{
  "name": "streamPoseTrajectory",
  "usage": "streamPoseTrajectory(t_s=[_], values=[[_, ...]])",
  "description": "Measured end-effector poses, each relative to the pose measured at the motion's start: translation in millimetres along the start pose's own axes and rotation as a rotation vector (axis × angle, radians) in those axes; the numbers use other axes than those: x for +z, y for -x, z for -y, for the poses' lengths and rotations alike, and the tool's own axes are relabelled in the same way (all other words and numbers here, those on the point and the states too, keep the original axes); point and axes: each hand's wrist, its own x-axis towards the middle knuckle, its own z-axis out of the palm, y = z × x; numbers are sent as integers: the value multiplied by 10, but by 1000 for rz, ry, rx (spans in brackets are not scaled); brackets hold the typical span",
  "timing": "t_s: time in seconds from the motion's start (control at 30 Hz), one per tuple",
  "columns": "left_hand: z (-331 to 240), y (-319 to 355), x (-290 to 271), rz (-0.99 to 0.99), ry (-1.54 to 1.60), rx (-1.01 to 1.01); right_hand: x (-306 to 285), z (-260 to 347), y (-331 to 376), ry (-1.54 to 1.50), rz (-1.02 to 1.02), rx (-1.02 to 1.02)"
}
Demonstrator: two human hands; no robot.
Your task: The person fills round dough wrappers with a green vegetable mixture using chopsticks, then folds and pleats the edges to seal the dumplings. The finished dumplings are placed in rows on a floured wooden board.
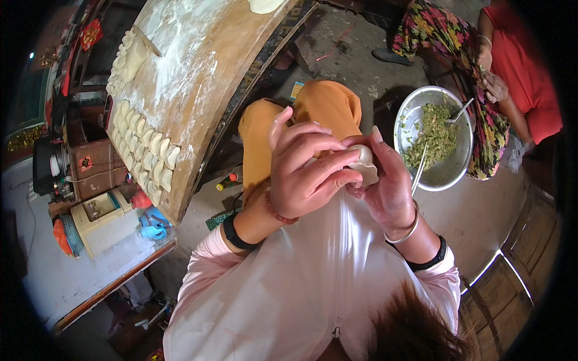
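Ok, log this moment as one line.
left hand: pinching dough piece; right hand: holding it; shaped dumplings: on floured board; filling: in metal bowl

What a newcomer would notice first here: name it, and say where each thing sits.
Most likely the left hand and right hand, holding a pale piece of dough between them at the centre. Next, the rows of white dumplings on the floury wooden board at upper left. Then the shiny metal bowl of green filling at right, beside a person in red.

Grey floor [361,66], pale wood-edged table [102,283]
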Motion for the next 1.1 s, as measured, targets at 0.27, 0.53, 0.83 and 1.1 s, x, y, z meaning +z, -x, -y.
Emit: streamPoseTrajectory(t_s=[0.27,0.53,0.83,1.1], values=[[58,-45,108,-32,-60,76,-15,-29,-23,-107,46,52],[58,-21,23,-2,-17,-53,-38,6,-73,-175,91,68],[156,4,34,41,124,-46,-85,13,-92,-147,167,65],[294,22,-142,280,406,37,77,110,-37,123,61,117]])
